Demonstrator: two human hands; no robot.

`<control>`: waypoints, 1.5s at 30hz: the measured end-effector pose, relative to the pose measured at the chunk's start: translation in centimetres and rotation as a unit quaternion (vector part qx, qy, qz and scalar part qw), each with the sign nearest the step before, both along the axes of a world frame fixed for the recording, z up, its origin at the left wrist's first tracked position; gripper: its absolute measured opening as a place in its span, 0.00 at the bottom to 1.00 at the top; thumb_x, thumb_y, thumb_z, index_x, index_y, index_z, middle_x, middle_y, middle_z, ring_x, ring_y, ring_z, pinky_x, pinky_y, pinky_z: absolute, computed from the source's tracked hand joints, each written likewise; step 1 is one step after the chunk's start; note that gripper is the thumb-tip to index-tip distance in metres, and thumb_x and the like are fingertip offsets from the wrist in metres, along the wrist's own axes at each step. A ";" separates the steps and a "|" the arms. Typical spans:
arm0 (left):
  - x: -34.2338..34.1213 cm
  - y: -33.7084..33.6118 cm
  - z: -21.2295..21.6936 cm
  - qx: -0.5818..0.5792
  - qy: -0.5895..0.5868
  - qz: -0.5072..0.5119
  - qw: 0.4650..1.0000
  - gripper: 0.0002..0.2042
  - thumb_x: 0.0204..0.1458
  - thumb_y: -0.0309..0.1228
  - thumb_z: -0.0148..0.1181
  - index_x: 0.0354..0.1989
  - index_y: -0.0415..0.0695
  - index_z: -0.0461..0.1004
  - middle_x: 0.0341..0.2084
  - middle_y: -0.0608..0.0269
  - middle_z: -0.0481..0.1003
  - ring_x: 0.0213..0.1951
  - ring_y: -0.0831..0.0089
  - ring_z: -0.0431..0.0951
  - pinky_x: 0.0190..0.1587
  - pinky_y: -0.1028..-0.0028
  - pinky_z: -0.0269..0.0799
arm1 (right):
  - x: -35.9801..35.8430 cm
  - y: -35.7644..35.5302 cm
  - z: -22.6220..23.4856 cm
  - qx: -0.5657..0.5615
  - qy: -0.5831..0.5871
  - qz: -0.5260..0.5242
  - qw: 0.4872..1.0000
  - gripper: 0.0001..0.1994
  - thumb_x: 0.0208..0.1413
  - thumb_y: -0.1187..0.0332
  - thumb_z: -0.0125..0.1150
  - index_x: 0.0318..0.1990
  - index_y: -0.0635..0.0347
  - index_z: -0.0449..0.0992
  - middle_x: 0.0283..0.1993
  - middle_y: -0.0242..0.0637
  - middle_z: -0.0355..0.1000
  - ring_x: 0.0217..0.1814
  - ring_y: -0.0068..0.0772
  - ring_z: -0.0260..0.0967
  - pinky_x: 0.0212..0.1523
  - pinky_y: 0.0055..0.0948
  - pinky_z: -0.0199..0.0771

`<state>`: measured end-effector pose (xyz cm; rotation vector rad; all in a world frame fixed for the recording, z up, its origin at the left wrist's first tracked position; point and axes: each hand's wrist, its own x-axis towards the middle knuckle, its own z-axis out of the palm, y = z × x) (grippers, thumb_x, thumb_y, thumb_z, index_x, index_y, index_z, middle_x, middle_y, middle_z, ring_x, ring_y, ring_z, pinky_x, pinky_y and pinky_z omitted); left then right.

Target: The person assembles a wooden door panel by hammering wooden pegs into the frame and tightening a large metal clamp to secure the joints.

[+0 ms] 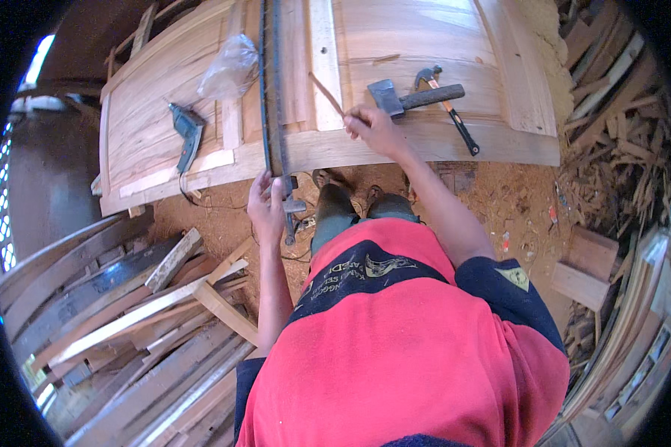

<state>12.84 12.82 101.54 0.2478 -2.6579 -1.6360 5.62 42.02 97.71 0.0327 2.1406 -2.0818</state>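
Observation:
A thin strip of wood [326,92] slants up and left from my right hand [373,131], pinched between its fingers above the front rail of the wooden panel door [395,141]. My left hand [265,203] is at the near end of a long dark bar clamp [273,89], with curled fingers and thumb against it. The clamp lies across the door, its screw end jutting past the front edge. Right of my right hand, a mallet or hatchet-like tool with a broad grey head [385,97] rests beside a claw hammer [455,115].
On the door's left lie a green power drill [188,138], its cord hanging off the edge, and a clear plastic bag [230,68]. Stacked boards [149,328] fill the lower left. Scrap wood [626,141] is heaped at right, near a small wooden box [585,268].

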 end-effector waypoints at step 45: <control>-19.5 -22.1 -10.6 -0.169 0.124 -0.680 0.703 0.28 0.43 0.37 0.68 0.55 0.48 0.71 0.53 0.53 0.71 0.57 0.51 0.68 0.58 0.57 0.65 | 3.4 -46.3 -15.3 -0.182 -0.275 -0.477 0.814 0.12 0.66 0.62 0.54 0.46 0.61 0.77 0.37 0.32 0.76 0.32 0.24 0.73 0.28 0.26 0.77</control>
